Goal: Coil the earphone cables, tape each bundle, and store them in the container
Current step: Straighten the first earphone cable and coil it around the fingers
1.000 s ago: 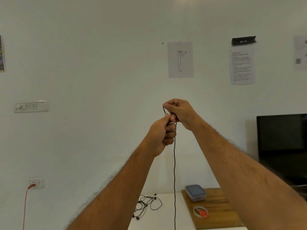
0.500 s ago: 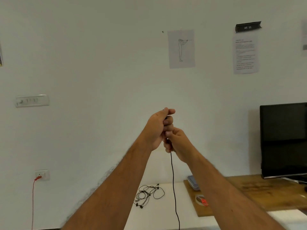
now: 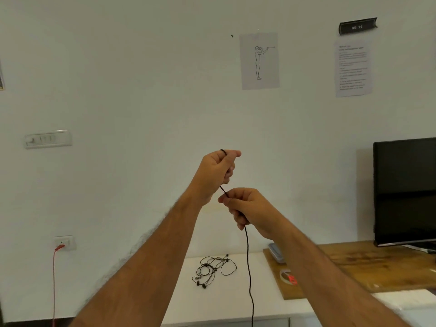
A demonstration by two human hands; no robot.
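Observation:
I hold a black earphone cable (image 3: pixel 248 260) up in front of the wall. My left hand (image 3: pixel 218 172) is the upper one, closed on the cable with a small loop showing over its fingers. My right hand (image 3: pixel 245 207) sits just below it, pinching the same cable, which hangs straight down past the table's front edge. A tangled pile of black earphones (image 3: pixel 213 270) lies on the white table (image 3: pixel 226 303). A clear lidded container (image 3: pixel 276 252) and a tape roll (image 3: pixel 288 276) with a red end rest on a wooden board (image 3: pixel 354 260), partly hidden by my right forearm.
A black monitor (image 3: pixel 405 192) stands at the right on the wooden board. Papers are stuck on the wall ahead. A red wire (image 3: pixel 54 279) hangs from a wall socket at the lower left, with a switch panel (image 3: pixel 48 138) above it.
My right hand has dropped from above my left hand to below it, sliding down the cable. My left hand has risen slightly with a loop of cable over its fingers.

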